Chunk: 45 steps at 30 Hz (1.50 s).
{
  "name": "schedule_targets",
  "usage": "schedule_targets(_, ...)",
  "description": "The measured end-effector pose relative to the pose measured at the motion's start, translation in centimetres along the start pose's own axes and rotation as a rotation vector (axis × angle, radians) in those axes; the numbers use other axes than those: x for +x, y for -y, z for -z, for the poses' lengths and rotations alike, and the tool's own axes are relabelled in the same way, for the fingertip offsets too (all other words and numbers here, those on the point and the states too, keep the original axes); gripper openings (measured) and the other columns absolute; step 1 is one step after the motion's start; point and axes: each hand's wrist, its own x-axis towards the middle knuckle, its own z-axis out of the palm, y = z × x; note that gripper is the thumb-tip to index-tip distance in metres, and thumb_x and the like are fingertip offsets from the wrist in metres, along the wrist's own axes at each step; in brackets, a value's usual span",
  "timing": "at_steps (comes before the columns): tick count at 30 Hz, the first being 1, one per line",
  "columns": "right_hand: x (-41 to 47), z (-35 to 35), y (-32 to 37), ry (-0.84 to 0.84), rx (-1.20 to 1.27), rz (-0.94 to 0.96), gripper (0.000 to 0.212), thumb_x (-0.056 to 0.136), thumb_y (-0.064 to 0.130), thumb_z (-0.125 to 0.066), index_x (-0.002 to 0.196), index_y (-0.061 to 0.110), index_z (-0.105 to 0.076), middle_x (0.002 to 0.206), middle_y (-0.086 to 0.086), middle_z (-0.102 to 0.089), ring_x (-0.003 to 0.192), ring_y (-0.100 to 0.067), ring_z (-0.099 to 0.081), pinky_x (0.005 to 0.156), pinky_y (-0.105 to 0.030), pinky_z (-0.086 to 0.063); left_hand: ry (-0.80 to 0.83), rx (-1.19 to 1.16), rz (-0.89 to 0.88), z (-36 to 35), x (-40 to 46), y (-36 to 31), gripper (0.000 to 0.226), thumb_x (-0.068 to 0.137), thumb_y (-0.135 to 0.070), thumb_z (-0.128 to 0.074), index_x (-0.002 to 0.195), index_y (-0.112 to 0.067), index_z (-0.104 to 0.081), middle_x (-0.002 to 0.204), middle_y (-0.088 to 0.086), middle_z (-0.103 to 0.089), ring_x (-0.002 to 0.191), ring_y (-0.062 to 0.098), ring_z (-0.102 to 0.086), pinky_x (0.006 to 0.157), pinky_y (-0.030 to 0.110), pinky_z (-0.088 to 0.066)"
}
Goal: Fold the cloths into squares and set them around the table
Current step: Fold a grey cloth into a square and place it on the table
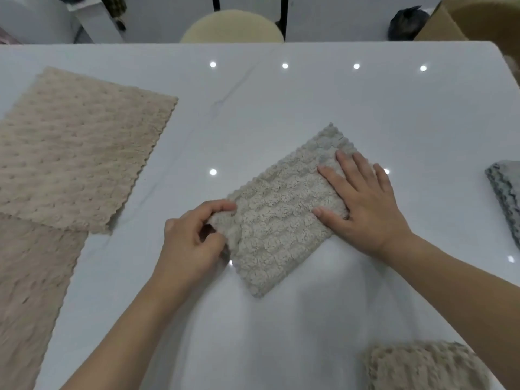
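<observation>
Near edge: a folded tan cloth point(422, 367) lies on the white desk point(281, 108). Mid-desk: left hand point(191, 243) pinches the near-left corner of a half-folded grey-beige cloth point(278, 220); right hand point(363, 204) presses flat on its far end, fingers straight. Farther left, two beige cloths point(76, 150) lie spread, overlapping; a grey cloth point(506, 192) sits at right edge.

The bench point(281, 108) lies bare across the upper middle and upper right of the frame, and in the lower middle between the two forearms. Two beige cloths point(76, 147) fill the left side. A grey cloth point(506, 192) sits at the right edge, another beige cloth point(422, 367) at the lower right.
</observation>
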Motion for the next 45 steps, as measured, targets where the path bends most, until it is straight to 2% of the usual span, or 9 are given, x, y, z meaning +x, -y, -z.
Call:
schedule_targets(4,0.1,0.1,0.0,0.010,0.030,0.004,0.073,0.086,0.074,-0.027,0.151,0.042,-0.015,0.163,0.009,0.001,0.148,-0.011,0.011,0.120,-0.047,0.002,0.215,0.061,-0.013,1.5,1.4,-0.8,0.044,0.079,-0.014,-0.049,0.108,-0.044,-0.066,0.087,0.000,-0.071,0.082,0.024,-0.064,0.076,0.030,-0.054)
schedule_targets(8,0.0,0.1,-0.2,-0.040,0.109,0.026,0.069,0.091,0.065,-0.030,0.152,0.035,-0.021,0.163,0.009,-0.004,0.149,-0.009,0.006,0.121,-0.045,0.000,0.155,0.432,-0.407,1.8,4.0,-2.8,0.031,0.086,-0.029,-0.046,0.104,-0.033,-0.070,0.098,-0.009,-0.055,0.097,0.016,-0.045,0.089,0.027,-0.041)
schedule_targets(12,-0.3,0.2,-0.3,-0.183,0.383,-0.027,0.054,0.098,0.039,-0.035,0.148,0.018,-0.034,0.159,0.001,-0.025,0.147,-0.008,-0.015,0.120,-0.045,-0.013,0.196,0.266,-0.415,0.7,6.2,-7.2,0.008,0.096,-0.027,-0.057,0.092,-0.025,-0.064,0.116,-0.014,-0.052,0.113,0.001,-0.040,0.074,0.006,-0.034)
schedule_targets(17,-0.4,-0.5,-1.1,-0.518,0.525,-0.243,0.047,0.101,0.031,-0.026,0.130,0.010,-0.056,0.141,-0.005,-0.050,0.134,-0.019,-0.041,0.111,-0.049,-0.031,0.270,0.097,-0.363,-3.8,10.2,-11.5,0.020,0.098,-0.030,-0.054,0.079,-0.029,-0.049,0.077,-0.007,-0.057,0.071,0.009,-0.051,0.065,0.025,-0.039)
schedule_targets(22,0.2,-0.7,-1.9,-0.649,0.690,-0.349,0.043,0.099,0.028,-0.027,0.113,0.010,-0.063,0.120,-0.004,-0.061,0.113,-0.020,-0.055,0.096,-0.049,-0.044,0.117,0.516,-0.388,-10.1,15.1,-10.7,0.024,0.100,-0.040,-0.042,0.095,-0.019,-0.052,0.075,-0.004,-0.058,0.070,0.017,-0.055,0.057,0.031,-0.037)
schedule_targets(29,0.9,-0.2,-1.7,-0.547,0.527,-0.448,0.040,0.091,0.048,-0.039,0.081,0.013,-0.054,0.116,0.001,-0.058,0.104,-0.017,-0.054,0.093,-0.046,-0.041,-0.073,0.567,-0.405,-12.2,15.9,-9.7,0.025,0.097,-0.043,-0.043,0.089,-0.021,-0.052,0.066,-0.004,-0.057,0.061,0.019,-0.052,0.052,0.024,-0.029)
schedule_targets(37,1.1,-0.4,-1.5,-0.539,0.418,-0.518,0.017,0.076,0.024,-0.033,0.073,0.016,-0.048,0.120,-0.004,-0.060,0.108,-0.022,-0.052,0.097,-0.048,-0.039,0.059,0.508,-0.232,-11.9,18.0,-11.2,0.044,0.091,-0.051,-0.049,0.064,-0.019,-0.037,0.057,-0.006,-0.042,0.054,0.016,-0.042,0.051,0.029,-0.025)
schedule_targets(42,0.8,-0.2,-1.4,-0.516,0.386,-0.560,0.034,0.084,0.034,-0.031,0.073,0.011,-0.054,0.121,-0.001,-0.057,0.110,-0.022,-0.048,0.100,-0.032,-0.024,0.132,0.529,-0.138,-11.7,19.1,-12.8,0.051,0.083,-0.055,-0.057,0.057,-0.018,-0.032,0.052,-0.005,-0.036,0.052,0.018,-0.041,0.051,0.027,-0.025)
schedule_targets(45,1.1,-0.1,-1.2,-0.456,0.301,-0.579,0.031,0.087,0.043,-0.041,0.072,0.017,-0.049,0.121,0.003,-0.053,0.112,-0.020,-0.044,0.102,-0.033,-0.023,0.236,0.446,-0.073,-11.4,19.2,-13.1,0.052,0.080,-0.064,-0.058,0.058,-0.021,-0.038,0.053,-0.007,-0.042,0.052,0.017,-0.046,0.052,0.028,-0.036)
